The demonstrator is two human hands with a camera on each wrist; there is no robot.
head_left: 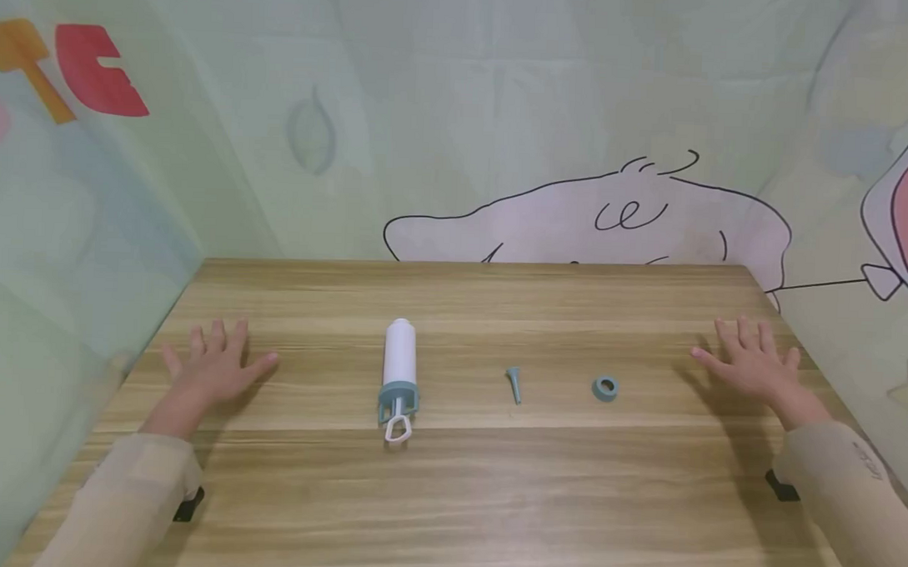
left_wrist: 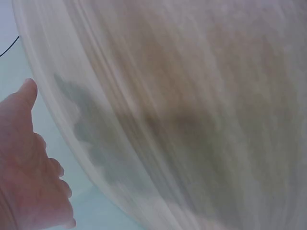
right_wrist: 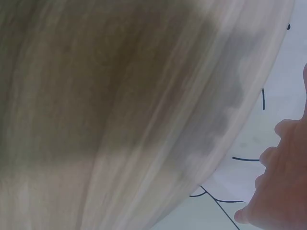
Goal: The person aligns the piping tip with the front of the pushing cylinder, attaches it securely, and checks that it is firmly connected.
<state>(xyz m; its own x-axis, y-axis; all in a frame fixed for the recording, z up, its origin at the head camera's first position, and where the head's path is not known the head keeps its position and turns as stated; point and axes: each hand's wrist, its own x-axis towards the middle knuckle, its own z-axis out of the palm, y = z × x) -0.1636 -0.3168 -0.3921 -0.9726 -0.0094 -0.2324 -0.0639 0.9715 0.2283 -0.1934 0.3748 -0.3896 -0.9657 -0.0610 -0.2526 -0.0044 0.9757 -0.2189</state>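
Note:
My left hand (head_left: 214, 373) is at the left side of the table, fingers spread and holding nothing. Over at the right side, my right hand (head_left: 755, 369) also has its fingers spread, with nothing in it. Between them lies a white tube with a blue-grey collar and a white loop handle, like a piston syringe (head_left: 400, 357), its handle toward me. To its right is a small blue-grey tapered nozzle (head_left: 515, 386). Nearest my right hand sits a blue-grey ring (head_left: 605, 388). The wrist views show the left hand (left_wrist: 33, 167) and right hand (right_wrist: 283, 177) above their shadows on the wood.
The wood-grain table (head_left: 446, 500) ends at a straight back edge. A pale cloth backdrop (head_left: 460, 108) with printed drawings hangs behind it and along both sides. Small black pieces show under the left sleeve (head_left: 124, 497) and the right sleeve (head_left: 844, 497).

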